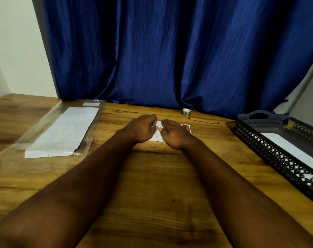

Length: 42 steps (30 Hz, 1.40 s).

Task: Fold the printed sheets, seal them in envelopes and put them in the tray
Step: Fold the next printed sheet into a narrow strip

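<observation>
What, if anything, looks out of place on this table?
Nothing much: white envelopes poke out of the near end of their clear sleeve at left. The folded sheet, tray, pen and tape lie tidy.

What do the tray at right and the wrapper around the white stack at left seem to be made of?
Tray: probably dark matt plastic, judging by its moulded lattice wall. Wrapper: thin clear glossy plastic film; the table shows through it.

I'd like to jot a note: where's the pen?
Head view: the pen lies far across the table, right of centre, beside the tape roll and left of the black tray.
</observation>
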Tool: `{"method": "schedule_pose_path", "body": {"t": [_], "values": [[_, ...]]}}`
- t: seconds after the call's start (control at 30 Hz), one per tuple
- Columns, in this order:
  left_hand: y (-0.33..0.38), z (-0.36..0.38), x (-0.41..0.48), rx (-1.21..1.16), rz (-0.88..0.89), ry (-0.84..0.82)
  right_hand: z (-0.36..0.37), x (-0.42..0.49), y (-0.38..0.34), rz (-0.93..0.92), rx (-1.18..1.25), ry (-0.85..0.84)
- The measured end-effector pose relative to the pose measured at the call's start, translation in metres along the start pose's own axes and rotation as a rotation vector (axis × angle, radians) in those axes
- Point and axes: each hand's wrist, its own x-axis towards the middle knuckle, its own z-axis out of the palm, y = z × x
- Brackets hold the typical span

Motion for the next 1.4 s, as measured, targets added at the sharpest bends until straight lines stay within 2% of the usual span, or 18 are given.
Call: {"method": "schedule_pose_path", "body": {"t": [0.13,0.27,0.5,0.73,0.9,1.03,1.2,1.4], "values": [[0.002,-0.001,-0.002,-0.002,-0.113,0.001,-0.007,-0.003,0.001,0.061,-0.05,-0.099],[0.008,-0.003,-0.003,0.07,-0.166,-0.026,-0.017,-0.006,0.03,0.201,-0.058,-0.128],[0.0,-0.005,-0.003,0.072,-0.116,0.025,-0.017,-0.012,0.044,0.289,-0.052,-0.074],[-0.008,-0.008,-0.002,0.057,-0.013,0.03,-0.013,-0.013,0.047,0.198,-0.043,0.095],[-0.012,-0.012,0.0,0.077,-0.031,-0.011,-0.014,-0.016,0.046,0.153,0.01,0.142],[-0.011,-0.018,0.001,0.145,-0.04,-0.036,-0.012,-0.017,0.046,0.094,0.129,0.281],[0.001,-0.025,-0.002,0.224,0.083,0.141,-0.017,-0.016,0.042,0.029,0.099,0.494],[0.021,-0.034,-0.007,0.253,0.085,0.292,-0.024,-0.022,0.036,-0.01,-0.038,0.653]]}}
